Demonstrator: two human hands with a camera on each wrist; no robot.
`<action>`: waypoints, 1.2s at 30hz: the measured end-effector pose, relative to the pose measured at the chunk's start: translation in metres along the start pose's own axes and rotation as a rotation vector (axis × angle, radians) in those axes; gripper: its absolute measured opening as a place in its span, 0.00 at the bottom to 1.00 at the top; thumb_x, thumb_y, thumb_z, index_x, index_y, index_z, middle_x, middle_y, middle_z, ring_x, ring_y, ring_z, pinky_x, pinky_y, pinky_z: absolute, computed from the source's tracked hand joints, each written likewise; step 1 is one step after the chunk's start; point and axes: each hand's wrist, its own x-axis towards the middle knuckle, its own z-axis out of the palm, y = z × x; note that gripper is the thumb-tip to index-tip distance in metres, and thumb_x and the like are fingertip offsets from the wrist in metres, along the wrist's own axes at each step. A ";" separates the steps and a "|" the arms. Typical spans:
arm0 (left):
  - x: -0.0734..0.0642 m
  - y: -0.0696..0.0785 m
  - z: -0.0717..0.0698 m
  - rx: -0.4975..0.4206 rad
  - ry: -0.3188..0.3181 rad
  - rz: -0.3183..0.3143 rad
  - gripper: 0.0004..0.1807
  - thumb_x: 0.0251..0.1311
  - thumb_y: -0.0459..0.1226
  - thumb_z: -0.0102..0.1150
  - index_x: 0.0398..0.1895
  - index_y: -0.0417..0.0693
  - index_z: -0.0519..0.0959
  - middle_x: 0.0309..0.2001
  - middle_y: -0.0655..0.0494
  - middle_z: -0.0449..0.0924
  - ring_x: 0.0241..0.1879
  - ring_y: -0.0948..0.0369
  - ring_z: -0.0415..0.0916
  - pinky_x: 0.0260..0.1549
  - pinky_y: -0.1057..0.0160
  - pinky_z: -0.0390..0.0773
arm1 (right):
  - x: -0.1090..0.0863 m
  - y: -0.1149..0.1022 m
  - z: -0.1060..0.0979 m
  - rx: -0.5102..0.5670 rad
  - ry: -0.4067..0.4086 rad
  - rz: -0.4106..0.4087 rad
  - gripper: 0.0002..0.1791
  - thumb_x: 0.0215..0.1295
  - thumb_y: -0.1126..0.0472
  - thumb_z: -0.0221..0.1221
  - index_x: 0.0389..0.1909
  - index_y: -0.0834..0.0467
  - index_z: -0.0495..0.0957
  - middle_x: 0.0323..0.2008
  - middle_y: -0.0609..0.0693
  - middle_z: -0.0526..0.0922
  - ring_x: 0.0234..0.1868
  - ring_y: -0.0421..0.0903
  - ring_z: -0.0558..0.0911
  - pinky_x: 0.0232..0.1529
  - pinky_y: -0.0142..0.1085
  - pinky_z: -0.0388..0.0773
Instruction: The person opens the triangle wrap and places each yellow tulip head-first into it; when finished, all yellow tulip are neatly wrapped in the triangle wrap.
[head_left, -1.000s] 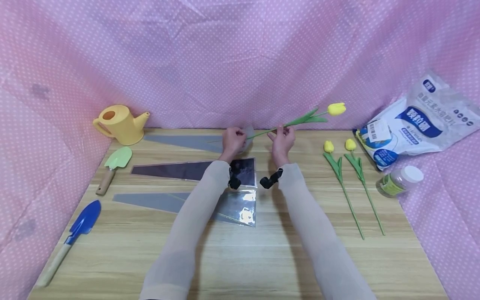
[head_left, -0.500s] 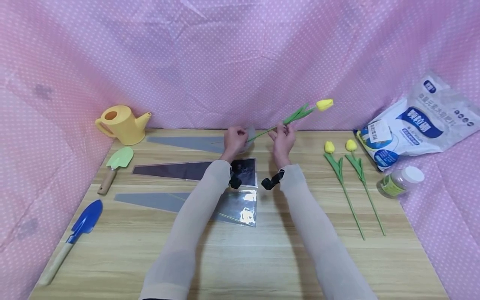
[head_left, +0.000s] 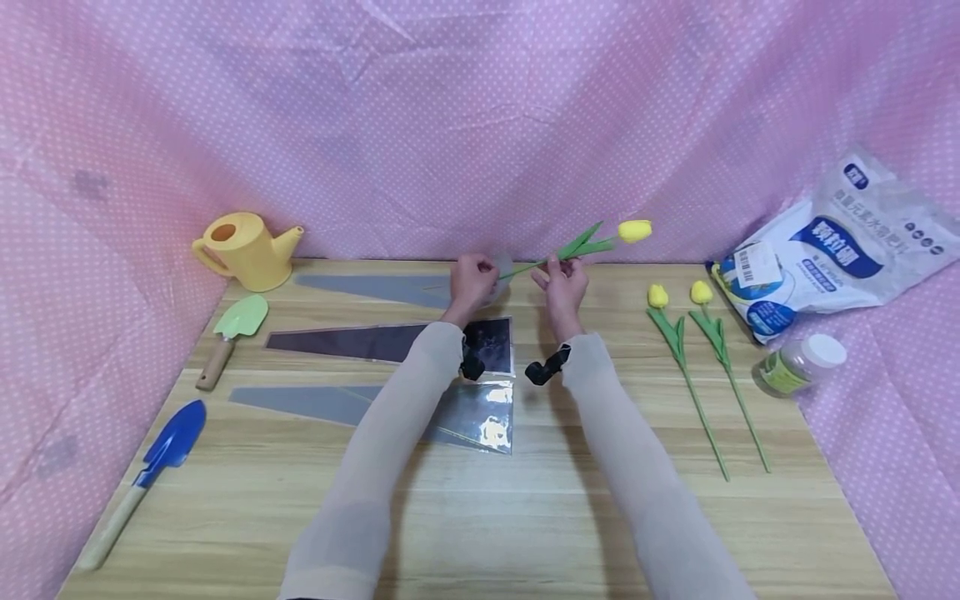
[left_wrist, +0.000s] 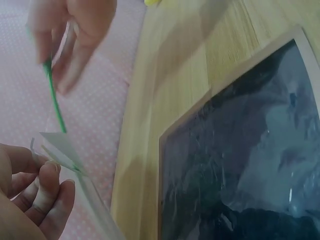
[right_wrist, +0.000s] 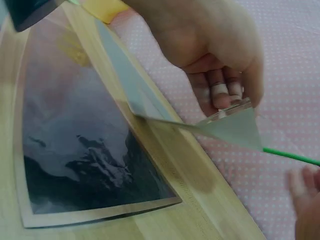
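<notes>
At the back of the table, my left hand [head_left: 472, 285] pinches the wide mouth of a grey translucent tapered flower sleeve [head_left: 367, 287]. My right hand [head_left: 566, 293] holds a yellow tulip [head_left: 635, 231] by its green stem, just below the leaves. The bloom points right and the stem runs left to the sleeve's mouth. In the left wrist view, the green stem [left_wrist: 56, 107] reaches the lifted edge of the sleeve [left_wrist: 60, 145]. From the right wrist, the sleeve's mouth [right_wrist: 235, 129] appears propped up, with the stem at its corner.
Two more sleeves, one dark [head_left: 337, 340] and one grey [head_left: 300, 400], lie nearer the front. Two tulips [head_left: 678, 333] rest at right, beside a fertiliser bag [head_left: 832, 250] and a jar [head_left: 798, 364]. At left are a yellow watering can [head_left: 243, 250], green trowel [head_left: 242, 317] and blue trowel [head_left: 174, 437].
My right hand's tulip has shifted left, its stem going further toward and into the sleeve. Its bloom rose slightly, then dipped. The left hand stays at the sleeve's mouth.
</notes>
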 end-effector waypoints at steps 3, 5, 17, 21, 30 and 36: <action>0.000 0.002 0.001 0.011 0.007 0.001 0.07 0.61 0.32 0.59 0.34 0.41 0.87 0.30 0.45 0.87 0.18 0.65 0.77 0.19 0.71 0.74 | -0.002 -0.002 -0.002 -0.073 -0.041 0.012 0.20 0.75 0.62 0.53 0.59 0.73 0.70 0.45 0.56 0.77 0.51 0.55 0.83 0.50 0.41 0.86; 0.001 0.002 0.001 0.019 0.014 0.001 0.07 0.60 0.33 0.59 0.34 0.42 0.87 0.30 0.45 0.87 0.18 0.65 0.76 0.19 0.71 0.74 | -0.001 -0.005 -0.003 -0.069 -0.031 -0.002 0.22 0.75 0.61 0.53 0.60 0.73 0.70 0.44 0.54 0.76 0.50 0.54 0.83 0.50 0.42 0.86; 0.000 0.003 0.001 0.073 0.017 0.051 0.08 0.60 0.34 0.59 0.34 0.41 0.87 0.31 0.46 0.87 0.24 0.59 0.79 0.22 0.70 0.73 | -0.004 -0.005 0.001 -0.096 -0.058 0.043 0.20 0.75 0.62 0.52 0.59 0.72 0.70 0.39 0.49 0.74 0.40 0.46 0.84 0.46 0.39 0.87; 0.000 0.006 0.001 0.102 0.044 0.105 0.08 0.60 0.34 0.59 0.32 0.42 0.87 0.30 0.47 0.87 0.27 0.57 0.81 0.26 0.68 0.75 | -0.006 -0.005 0.000 -0.135 -0.101 0.076 0.21 0.77 0.58 0.50 0.60 0.70 0.70 0.40 0.49 0.77 0.41 0.47 0.85 0.45 0.36 0.87; -0.001 0.009 0.001 0.136 0.060 0.145 0.08 0.60 0.34 0.60 0.30 0.43 0.87 0.29 0.48 0.86 0.29 0.56 0.80 0.30 0.63 0.77 | -0.005 -0.009 0.000 -0.040 -0.031 0.051 0.20 0.77 0.62 0.50 0.61 0.71 0.66 0.38 0.51 0.76 0.31 0.40 0.84 0.38 0.30 0.86; -0.003 0.014 0.003 0.185 0.058 0.185 0.08 0.60 0.34 0.59 0.31 0.43 0.87 0.29 0.49 0.87 0.31 0.55 0.81 0.35 0.60 0.79 | -0.008 -0.005 0.005 -0.037 -0.036 0.043 0.17 0.75 0.63 0.52 0.57 0.71 0.69 0.36 0.51 0.77 0.30 0.40 0.85 0.34 0.29 0.86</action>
